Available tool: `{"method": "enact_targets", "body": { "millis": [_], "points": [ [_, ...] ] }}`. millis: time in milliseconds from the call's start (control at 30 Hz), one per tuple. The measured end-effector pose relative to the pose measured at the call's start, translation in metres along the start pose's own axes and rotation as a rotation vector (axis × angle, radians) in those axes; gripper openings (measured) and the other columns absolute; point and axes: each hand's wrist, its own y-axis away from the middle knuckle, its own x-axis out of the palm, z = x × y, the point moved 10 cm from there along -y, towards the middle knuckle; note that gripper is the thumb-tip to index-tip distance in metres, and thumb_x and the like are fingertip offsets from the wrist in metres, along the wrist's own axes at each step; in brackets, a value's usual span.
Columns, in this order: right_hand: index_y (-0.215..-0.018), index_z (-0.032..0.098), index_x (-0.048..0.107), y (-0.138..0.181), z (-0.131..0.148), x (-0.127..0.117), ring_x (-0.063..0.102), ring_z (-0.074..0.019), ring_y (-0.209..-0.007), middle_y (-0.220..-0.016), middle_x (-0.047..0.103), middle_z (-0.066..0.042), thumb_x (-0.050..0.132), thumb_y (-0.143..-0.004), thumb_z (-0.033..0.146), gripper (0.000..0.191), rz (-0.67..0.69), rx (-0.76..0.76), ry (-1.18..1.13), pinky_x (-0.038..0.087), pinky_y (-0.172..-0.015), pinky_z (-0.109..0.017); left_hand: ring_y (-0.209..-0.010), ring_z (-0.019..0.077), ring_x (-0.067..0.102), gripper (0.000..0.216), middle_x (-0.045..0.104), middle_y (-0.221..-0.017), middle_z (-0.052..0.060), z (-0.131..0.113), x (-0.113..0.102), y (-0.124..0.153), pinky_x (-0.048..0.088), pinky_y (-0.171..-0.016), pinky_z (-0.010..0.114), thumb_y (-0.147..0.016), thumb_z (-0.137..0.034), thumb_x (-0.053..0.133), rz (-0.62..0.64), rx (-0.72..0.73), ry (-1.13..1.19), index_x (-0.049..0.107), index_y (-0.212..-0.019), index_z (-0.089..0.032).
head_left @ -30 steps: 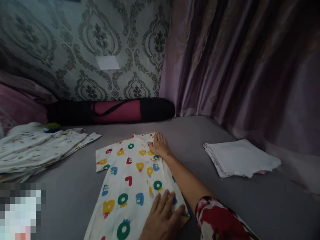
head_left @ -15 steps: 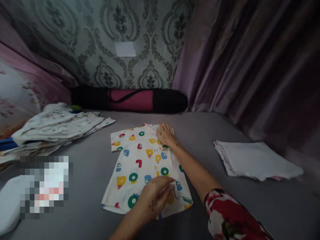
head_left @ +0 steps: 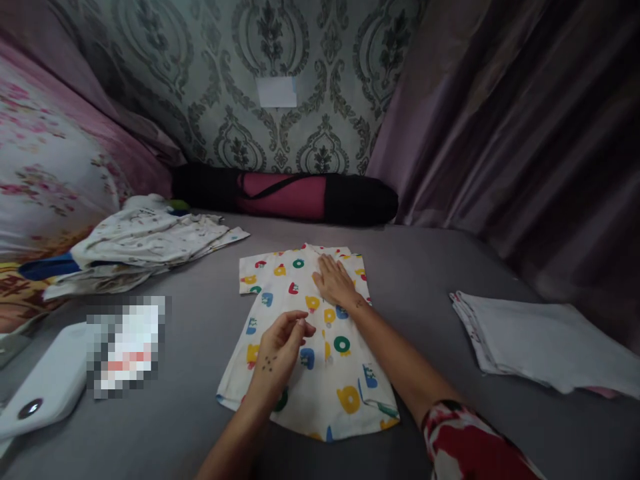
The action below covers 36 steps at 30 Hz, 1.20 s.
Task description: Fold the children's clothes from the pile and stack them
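Observation:
A white short-sleeved shirt printed with red, yellow, green and blue letter shapes lies spread out, front up, on the grey sheet. My right hand rests flat on its upper right part, just below the collar, fingers stretched. Over the shirt's middle is my left hand, with fingers loosely bent and apart from the thumb and nothing held. The lower right corner of the shirt shows a small folded or patch-like piece near the hem. My left forearm hides part of the lower left side.
A heap of crumpled clothes lies at left. Near it are a white device with a round dark spot and a pixelated item. Folded white cloth sits at right. A black and pink long bag lines the wall.
My left hand has moved up and left from the shirt's lower right to its middle. My right hand stays flat near the collar. The view has shifted, so the surroundings appear further right.

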Motion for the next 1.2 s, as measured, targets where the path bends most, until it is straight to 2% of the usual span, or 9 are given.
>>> {"method": "enact_targets", "body": {
  "millis": [100, 267, 400, 533, 633, 767, 967, 1067, 1200],
  "points": [
    [-0.148, 0.007, 0.026, 0.002, 0.000, 0.013, 0.013, -0.0191, -0.144, -0.156, 0.021, -0.011, 0.021, -0.098, 0.041, 0.061, 0.083, 0.018, -0.031, 0.005, -0.116, -0.037, -0.072, 0.0182, 0.065, 0.038, 0.069, -0.072, 0.005, 0.001, -0.004, -0.003, 0.048, -0.062, 0.027, -0.072, -0.049, 0.062, -0.029, -0.010, 0.013, 0.061, -0.092, -0.017],
    [-0.147, 0.006, 0.029, -0.006, -0.004, 0.012, 0.015, -0.0223, -0.144, -0.155, 0.022, -0.012, 0.020, -0.098, 0.044, 0.063, 0.176, 0.036, -0.058, 0.008, -0.116, -0.039, -0.069, 0.0173, 0.064, 0.037, 0.067, -0.068, 0.004, 0.002, -0.008, -0.006, 0.047, -0.062, 0.027, -0.070, -0.047, 0.061, -0.057, -0.012, 0.026, 0.060, -0.089, -0.016],
    [-0.144, 0.007, 0.036, -0.024, 0.008, -0.007, 0.015, -0.0223, -0.144, -0.155, 0.025, -0.012, 0.020, -0.098, 0.043, 0.060, 0.056, -0.044, 0.010, 0.004, -0.116, -0.040, -0.068, 0.0161, 0.063, 0.036, 0.067, -0.068, 0.004, 0.007, -0.013, -0.010, 0.046, -0.063, 0.026, -0.070, -0.045, 0.060, -0.072, -0.048, 0.037, 0.059, -0.089, -0.016],
    [-0.149, 0.010, 0.027, -0.037, 0.019, 0.013, 0.014, -0.0192, -0.144, -0.156, 0.023, -0.008, 0.020, -0.098, 0.041, 0.060, 0.124, -0.133, 0.009, 0.006, -0.117, -0.036, -0.068, 0.0156, 0.063, 0.036, 0.067, -0.070, 0.004, 0.011, -0.016, -0.011, 0.045, -0.063, 0.026, -0.071, -0.044, 0.060, -0.074, -0.087, 0.069, 0.059, -0.092, -0.015],
    [-0.149, 0.009, 0.026, -0.043, 0.016, 0.026, 0.014, -0.0184, -0.144, -0.156, 0.021, -0.007, 0.017, -0.098, 0.042, 0.061, 0.175, -0.100, -0.029, 0.006, -0.117, -0.035, -0.069, 0.0153, 0.063, 0.035, 0.068, -0.072, 0.004, 0.010, -0.019, -0.010, 0.045, -0.064, 0.025, -0.073, -0.044, 0.060, -0.078, -0.085, 0.081, 0.059, -0.093, -0.015],
    [-0.150, 0.011, 0.024, -0.045, 0.007, 0.021, 0.014, -0.0182, -0.144, -0.157, 0.020, -0.007, 0.014, -0.098, 0.042, 0.061, 0.228, -0.070, -0.112, 0.009, -0.116, -0.035, -0.070, 0.0152, 0.062, 0.033, 0.068, -0.073, 0.004, 0.007, -0.021, -0.008, 0.045, -0.064, 0.025, -0.074, -0.042, 0.060, -0.092, -0.083, 0.082, 0.059, -0.094, -0.016],
    [-0.145, 0.004, 0.033, -0.035, -0.027, -0.010, 0.016, -0.0248, -0.143, -0.153, 0.027, -0.014, 0.021, -0.097, 0.039, 0.060, -0.031, 0.119, 0.034, 0.004, -0.116, -0.043, -0.071, 0.0148, 0.062, 0.030, 0.068, -0.073, 0.004, 0.001, -0.023, -0.006, 0.044, -0.064, 0.024, -0.075, -0.040, 0.061, -0.103, -0.069, 0.106, 0.060, -0.094, -0.016],
    [-0.145, 0.004, 0.033, -0.030, -0.040, 0.001, 0.021, -0.0272, -0.141, -0.152, 0.029, -0.015, 0.022, -0.097, 0.040, 0.061, 0.003, 0.206, 0.058, 0.008, -0.115, -0.046, -0.069, 0.0143, 0.061, 0.029, 0.068, -0.072, 0.004, 0.001, -0.025, -0.007, 0.044, -0.064, 0.024, -0.076, -0.039, 0.060, -0.110, -0.074, 0.100, 0.060, -0.093, -0.015],
    [-0.146, 0.007, 0.030, -0.029, -0.044, 0.003, 0.019, -0.0239, -0.142, -0.154, 0.027, -0.012, 0.017, -0.098, 0.039, 0.060, 0.063, 0.197, -0.034, 0.009, -0.116, -0.045, -0.068, 0.0141, 0.062, 0.028, 0.068, -0.071, 0.004, -0.001, -0.028, -0.007, 0.045, -0.065, 0.025, -0.076, -0.038, 0.060, -0.122, -0.067, 0.095, 0.060, -0.092, -0.015]
  ]
}}
